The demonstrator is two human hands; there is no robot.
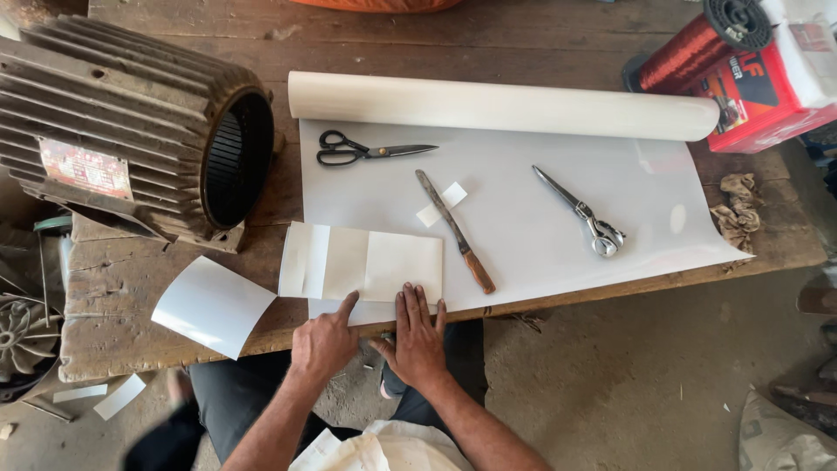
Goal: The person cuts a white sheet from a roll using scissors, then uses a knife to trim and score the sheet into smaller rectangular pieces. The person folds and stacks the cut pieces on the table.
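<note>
Down at the near edge of the bench [610,288], both hands lie flat on a folded sheet [362,263] of white paper; neither grips anything. The left hand [324,342] lies with fingers mostly curled under and the forefinger stretched forward, its tip touching the sheet's near edge. The right hand [417,336] is spread open, palm down, its fingertips pressing the sheet's near right corner. So the sheet lies just ahead of the hands, beyond the fingertips, creased into several upright panels, and it rests partly on the big sheet [540,227] unrolled from the roll [506,106] at the far side. Left of the left hand, a loose curled piece [214,303] of white paper hangs over the bench edge, apart from the hand. Beyond the folded sheet, on the big sheet, lie black-handled scissors [362,150], a wooden-handled knife [455,231] laid across a small paper scrap [440,205], and metal shears [582,212] further right, all well apart from the hands. A ribbed motor housing [131,122] stands at the far left of the bench. At the far right corner sit a spool [697,48] of copper wire and a red box [758,100], with a crumpled rag [737,209] near the bench's right end
</note>
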